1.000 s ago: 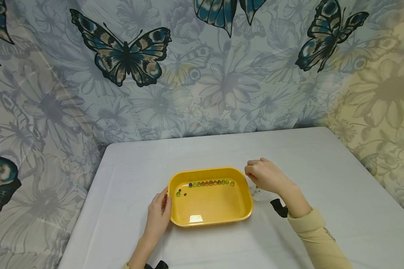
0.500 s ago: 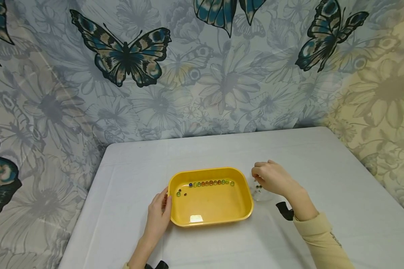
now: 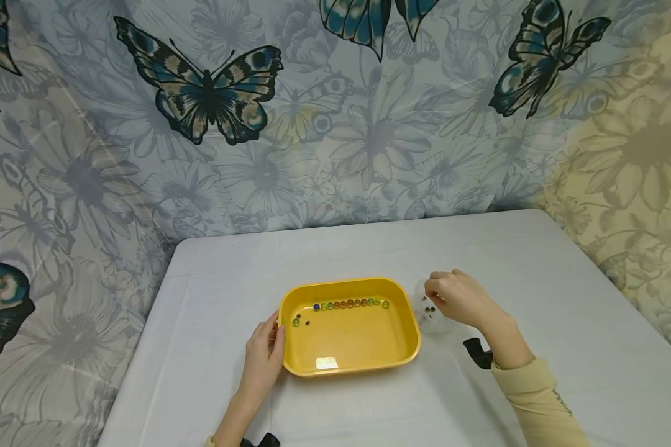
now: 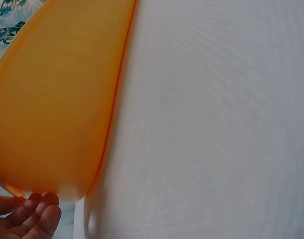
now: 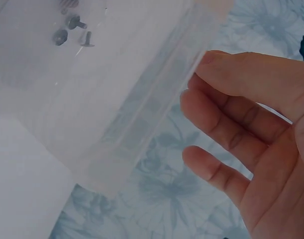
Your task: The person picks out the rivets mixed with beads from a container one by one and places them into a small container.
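- Left hand (image 3: 264, 354) rests flat against the yellow tray (image 3: 349, 366) at 9 o'clock, so a nudge scatters the marbles (image 3: 349, 304).
- Right hand (image 3: 458, 298) pinches the clear cup (image 3: 429, 313) at 3 o'clock; it could tip and spill.

Your tub (image 3: 349, 360) sits on the table (image 3: 537, 261) a little nearer its front edge than its back edge, about midway between the left and right edges. Inside it, a row of marbles (image 3: 350, 304) runs along the back wall, with a few more marbles (image 3: 300, 321) in the back left corner. Your left hand (image 3: 264, 357) rests on the tub's left wall, and your right hand (image 3: 460, 298) is at a clear cup (image 3: 432, 313) just beside the tub's right wall.
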Demonstrator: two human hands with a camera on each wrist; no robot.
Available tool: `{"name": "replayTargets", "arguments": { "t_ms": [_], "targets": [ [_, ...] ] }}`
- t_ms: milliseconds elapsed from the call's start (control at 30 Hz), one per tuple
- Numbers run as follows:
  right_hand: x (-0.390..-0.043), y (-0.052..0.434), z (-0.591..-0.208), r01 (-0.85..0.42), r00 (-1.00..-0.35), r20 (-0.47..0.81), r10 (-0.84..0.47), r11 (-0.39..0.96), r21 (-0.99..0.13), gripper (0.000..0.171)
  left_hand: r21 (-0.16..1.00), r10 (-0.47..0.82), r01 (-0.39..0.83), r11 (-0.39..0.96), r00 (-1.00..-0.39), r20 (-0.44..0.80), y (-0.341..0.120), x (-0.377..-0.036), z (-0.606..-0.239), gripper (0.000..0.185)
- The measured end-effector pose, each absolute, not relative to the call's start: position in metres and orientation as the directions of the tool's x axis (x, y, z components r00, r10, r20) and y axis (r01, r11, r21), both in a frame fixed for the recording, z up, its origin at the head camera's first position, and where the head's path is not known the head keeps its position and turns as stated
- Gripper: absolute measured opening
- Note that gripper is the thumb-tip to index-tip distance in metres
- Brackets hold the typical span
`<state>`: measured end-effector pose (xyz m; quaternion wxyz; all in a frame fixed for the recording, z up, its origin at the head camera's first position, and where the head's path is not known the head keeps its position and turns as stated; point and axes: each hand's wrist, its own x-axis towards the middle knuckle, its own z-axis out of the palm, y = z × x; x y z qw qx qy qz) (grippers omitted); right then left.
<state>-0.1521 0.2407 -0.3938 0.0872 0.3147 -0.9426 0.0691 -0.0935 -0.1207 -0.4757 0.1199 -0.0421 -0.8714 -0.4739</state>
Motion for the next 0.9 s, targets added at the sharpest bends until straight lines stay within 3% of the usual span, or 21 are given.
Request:
{"name": "replayTargets", "arguments": {
  "t_ms": [900],
  "targets": [
    [-0.1499,0.2435,-0.3929,-0.578,-0.809,0.182,-0.559,0.812,-0.074,0.018,0.804,-0.027,0.209,0.556,-0.963,0.269,-0.1216,-0.094,-0.4772,0.036]
  ]
}}
